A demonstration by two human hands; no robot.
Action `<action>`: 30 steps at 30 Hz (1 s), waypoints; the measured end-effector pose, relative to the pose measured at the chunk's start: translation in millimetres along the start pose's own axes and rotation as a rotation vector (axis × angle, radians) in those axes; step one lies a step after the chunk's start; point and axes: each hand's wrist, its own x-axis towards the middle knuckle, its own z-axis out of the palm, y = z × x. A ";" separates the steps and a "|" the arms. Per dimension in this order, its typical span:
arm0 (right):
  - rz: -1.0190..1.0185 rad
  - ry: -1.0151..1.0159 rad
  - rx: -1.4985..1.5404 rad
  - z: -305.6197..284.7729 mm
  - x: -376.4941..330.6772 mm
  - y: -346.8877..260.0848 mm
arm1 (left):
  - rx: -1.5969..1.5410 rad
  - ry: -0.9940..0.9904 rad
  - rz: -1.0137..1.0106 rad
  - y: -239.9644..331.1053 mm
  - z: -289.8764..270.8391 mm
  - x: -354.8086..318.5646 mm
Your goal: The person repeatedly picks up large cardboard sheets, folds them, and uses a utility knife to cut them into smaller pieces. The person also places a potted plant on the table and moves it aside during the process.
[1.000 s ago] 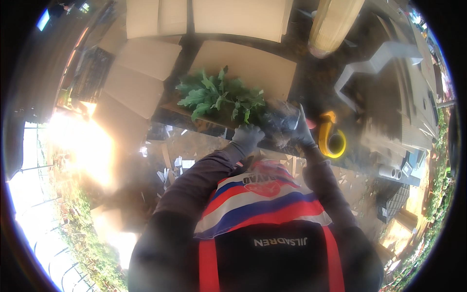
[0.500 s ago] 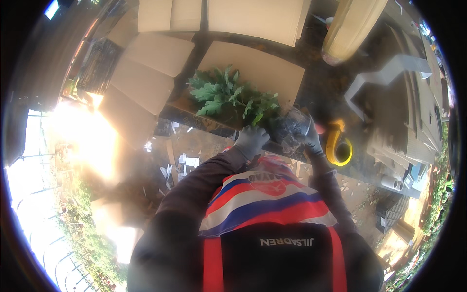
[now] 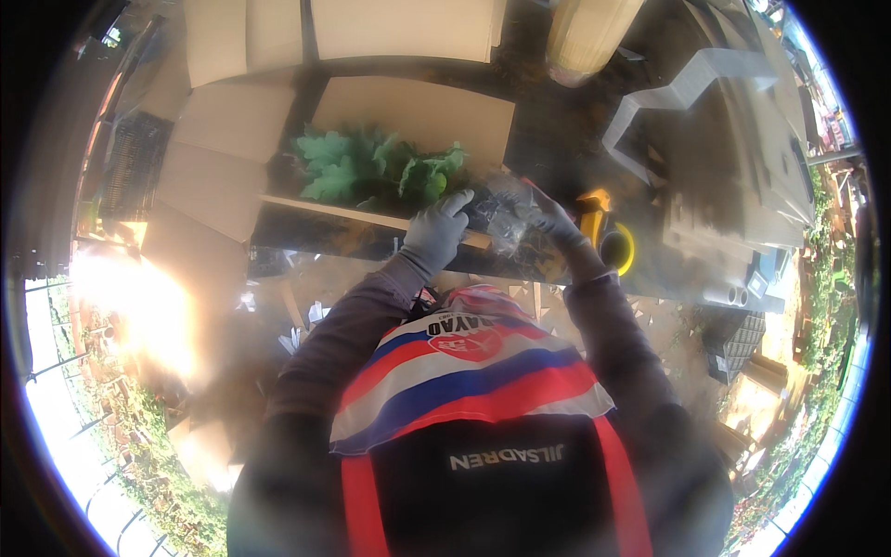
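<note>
A leafy green plant (image 3: 371, 167) lies on its side in an open cardboard box (image 3: 418, 102), leaves to the left. Crinkled clear plastic film (image 3: 506, 218) surrounds its dark base, at the right end. My left hand (image 3: 436, 234), in a grey glove, is closed with bent fingers against the plant, where the leaves meet the film. On the other side, my right hand (image 3: 559, 225), also gloved, grips the film, with its fingertips partly blurred. What lies inside the film is hard to make out.
A yellow tape dispenser (image 3: 608, 237) rests right of my right hand. Flattened cardboard (image 3: 218, 153) lies left, with a stack of cardboard sheets (image 3: 752, 176) at right. A large wrapped roll (image 3: 589, 37) stands at the back. Paper scraps litter the ground below the dark table edge.
The view has shifted, so the table and its things appear farther left and higher. My left hand's fingers now reach up and rightward beside the film. My right hand stays at the film.
</note>
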 end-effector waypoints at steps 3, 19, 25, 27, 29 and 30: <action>-0.041 0.380 -0.920 -16.1 -0.1 -8.9 | 0.045 -0.036 0.016 -1.0 -4.5 12.5; -0.121 0.276 -1.459 16.0 -1.8 1.8 | -0.108 -0.172 -0.264 6.3 -21.9 62.9; -0.213 0.391 -1.545 32.0 3.6 1.7 | 0.000 -0.200 -0.311 -14.1 -9.9 91.3; -0.240 0.398 -1.719 36.4 7.9 12.3 | 0.075 -0.160 -0.246 -23.2 -6.3 106.9; -0.142 0.373 -1.837 36.2 12.4 21.3 | -0.183 -0.229 -0.324 -29.1 -5.3 118.9; -0.222 0.423 -1.834 35.3 15.2 24.6 | -0.220 -0.275 -0.371 -29.5 -5.0 120.9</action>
